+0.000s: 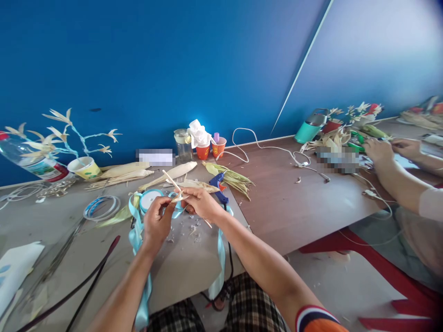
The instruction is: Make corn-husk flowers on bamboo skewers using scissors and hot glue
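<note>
My left hand [157, 221] and my right hand [200, 203] meet above the grey table [69, 230]. Both pinch a thin wooden stick [173, 182] with a small pale husk flower [180, 197] at its middle. The stick slants up to the left from my right hand and pokes out below it. A light blue ribbon [136, 235] trails from its spool [149, 198] under my hands and over the table's front edge. A blue glue gun [218, 185] lies just behind my right hand.
Dried corn husks [145, 174], wire rings [102, 207], scissors [65, 253], a paper cup [85, 167], a bottle [31, 163], a jar [182, 144] and orange cups [218, 147] crowd the table. Another person's hands [384, 150] work at the brown table [294, 193] on the right. White cables [263, 147] cross it.
</note>
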The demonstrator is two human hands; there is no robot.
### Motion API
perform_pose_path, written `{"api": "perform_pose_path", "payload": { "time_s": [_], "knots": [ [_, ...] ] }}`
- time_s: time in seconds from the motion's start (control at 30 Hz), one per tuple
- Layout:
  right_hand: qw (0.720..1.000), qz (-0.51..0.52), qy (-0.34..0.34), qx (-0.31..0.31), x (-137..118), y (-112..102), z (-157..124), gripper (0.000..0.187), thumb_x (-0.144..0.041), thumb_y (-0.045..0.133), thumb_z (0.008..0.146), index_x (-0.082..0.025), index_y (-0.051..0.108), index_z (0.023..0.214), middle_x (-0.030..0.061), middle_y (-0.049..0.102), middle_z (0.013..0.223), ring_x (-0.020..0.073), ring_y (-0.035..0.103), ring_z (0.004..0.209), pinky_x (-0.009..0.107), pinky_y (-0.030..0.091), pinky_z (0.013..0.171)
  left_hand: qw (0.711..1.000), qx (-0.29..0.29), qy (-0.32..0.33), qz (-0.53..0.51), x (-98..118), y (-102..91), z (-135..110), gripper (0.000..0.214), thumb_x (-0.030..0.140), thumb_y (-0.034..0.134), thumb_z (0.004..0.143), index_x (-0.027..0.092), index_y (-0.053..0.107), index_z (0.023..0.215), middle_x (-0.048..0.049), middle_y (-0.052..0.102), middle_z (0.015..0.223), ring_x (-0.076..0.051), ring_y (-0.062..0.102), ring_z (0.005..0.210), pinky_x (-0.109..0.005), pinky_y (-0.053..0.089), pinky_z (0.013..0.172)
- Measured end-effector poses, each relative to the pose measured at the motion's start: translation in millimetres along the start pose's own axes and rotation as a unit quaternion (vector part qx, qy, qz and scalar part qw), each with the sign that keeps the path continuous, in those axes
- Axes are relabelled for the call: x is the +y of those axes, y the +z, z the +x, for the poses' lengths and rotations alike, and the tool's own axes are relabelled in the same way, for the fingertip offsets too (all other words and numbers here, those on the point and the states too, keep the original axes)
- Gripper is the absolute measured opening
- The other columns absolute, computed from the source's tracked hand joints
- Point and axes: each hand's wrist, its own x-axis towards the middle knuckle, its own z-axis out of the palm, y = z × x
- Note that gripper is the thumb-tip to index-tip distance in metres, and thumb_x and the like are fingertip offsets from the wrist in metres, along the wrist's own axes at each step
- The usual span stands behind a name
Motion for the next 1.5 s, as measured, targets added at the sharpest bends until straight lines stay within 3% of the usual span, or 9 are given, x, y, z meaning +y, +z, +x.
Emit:
{"api": "perform_pose_path", "payload": {
  "time_s": [0.3, 0.53, 0.63, 0.8, 1.07, 1.5],
  "knots": [
    [0.999, 0.006, 0.002, -0.052, -5.9, -4.2, -4.3, 0.033, -0.042, 0.063, 0.074, -0.013, 0.066, 0.090, -0.0062, 0.038, 0.057, 0.0048, 0.028, 0.048, 0.021, 0.021, 0.047, 0.999, -0.011, 0.029, -0.016, 4.8, 0.6, 1.3, 0.009, 0.030, 0.063, 0.077, 0.022, 0.060, 0.076, 0.0008, 0.060, 0.075, -0.014, 0.055, 0.068, -0.026, 0.044, 0.063],
    [0.995, 0.038, 0.025, -0.087, 0.0, -9.9, -0.1, 0.044, -0.058, 0.068, 0.067, -0.015, 0.057, 0.071, -0.0060, 0.041, 0.057, 0.0044, 0.030, 0.047, 0.022, 0.023, 0.047, 0.993, -0.016, 0.119, 0.007, 9.9, -3.6, 1.2, 0.003, 0.024, 0.062, 0.080, 0.023, 0.060, 0.082, -0.0029, 0.067, 0.087, -0.017, 0.062, 0.082, -0.031, 0.048, 0.074],
    [0.995, 0.036, 0.039, -0.089, -1.1, -12.0, -0.4, 0.044, -0.058, 0.068, 0.068, -0.015, 0.057, 0.073, -0.0053, 0.044, 0.058, 0.0048, 0.034, 0.047, 0.021, 0.024, 0.046, 0.987, -0.026, 0.152, 0.035, 13.3, -5.2, 0.7, 0.002, 0.023, 0.061, 0.081, 0.023, 0.061, 0.083, -0.0038, 0.069, 0.091, -0.018, 0.063, 0.084, -0.032, 0.048, 0.078],
    [0.996, 0.026, 0.052, -0.073, -3.3, -13.4, -2.2, 0.038, -0.052, 0.068, 0.072, -0.018, 0.055, 0.085, -0.0056, 0.049, 0.057, 0.0061, 0.039, 0.049, 0.018, 0.026, 0.045, 0.990, -0.025, 0.137, 0.036, 14.4, -5.1, 0.8, 0.008, 0.031, 0.064, 0.079, 0.023, 0.063, 0.077, -0.0056, 0.068, 0.082, -0.019, 0.062, 0.079, -0.033, 0.049, 0.075],
    [0.988, 0.049, 0.060, -0.131, 0.9, -15.8, -1.2, 0.039, -0.054, 0.060, 0.079, -0.017, 0.050, 0.075, -0.0043, 0.053, 0.060, 0.0030, 0.033, 0.042, 0.018, 0.022, 0.041, 0.986, -0.012, 0.162, 0.042, 14.0, -5.6, 0.9, 0.008, 0.030, 0.063, 0.081, 0.023, 0.062, 0.078, -0.0049, 0.068, 0.081, -0.018, 0.062, 0.077, -0.032, 0.049, 0.075],
    [0.989, -0.054, 0.054, -0.130, 1.1, -17.7, -0.7, 0.036, -0.050, 0.063, 0.078, -0.016, 0.054, 0.072, -0.0055, 0.048, 0.056, 0.0042, 0.037, 0.045, 0.017, 0.026, 0.043, 0.977, -0.021, 0.203, 0.061, 18.0, -6.6, 2.1, 0.006, 0.022, 0.060, 0.081, 0.024, 0.062, 0.076, -0.0042, 0.067, 0.079, -0.018, 0.064, 0.077, -0.031, 0.050, 0.075]
  ]
}}
